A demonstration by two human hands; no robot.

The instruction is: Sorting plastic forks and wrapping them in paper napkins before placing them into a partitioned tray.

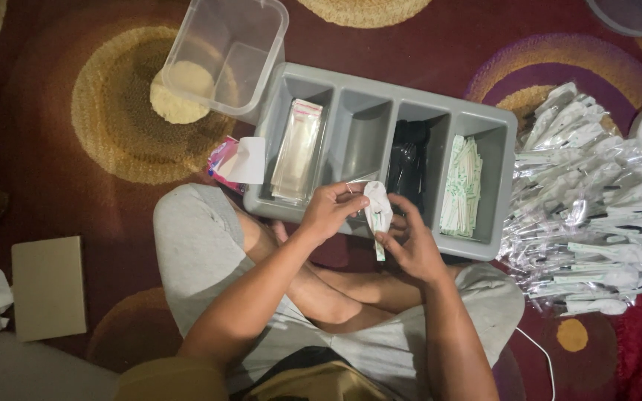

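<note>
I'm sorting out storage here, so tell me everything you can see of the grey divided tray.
The grey tray looks like plastic, with four long compartments. It sits on the patterned carpet against the person's crossed legs. From the left, the compartments hold clear sleeves, nothing visible, black cutlery and green-and-white paper-wrapped sticks. A clear tub overlaps its far left corner.

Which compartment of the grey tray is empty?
The second from the left in the grey tray, at: only bare grey floor shows. The others hold clear sleeves, black cutlery and paper-wrapped picks.
</note>
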